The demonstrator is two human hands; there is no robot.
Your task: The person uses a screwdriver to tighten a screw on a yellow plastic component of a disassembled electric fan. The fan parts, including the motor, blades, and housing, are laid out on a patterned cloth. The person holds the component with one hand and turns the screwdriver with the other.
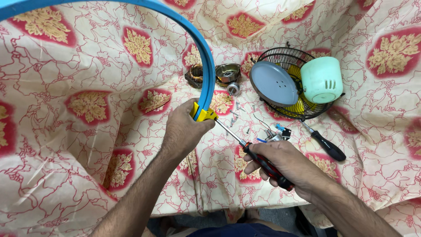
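Two hands work one yellow clip joint.
Left hand [183, 129] clamps the blue plastic hoop [205, 66] at its yellow clip [204, 115], steadying it over the floral cloth [87, 66]; right hand [285, 164] wraps the red-and-black-handled screwdriver [265, 166], tip set into that clip.

Bright, even indoor light from above, with soft shadows under the forearms in the lower frame. Mild glare on the grey disc [274, 83] at upper right. Focus is sharp throughout; wide-angle bending shows towards the edges
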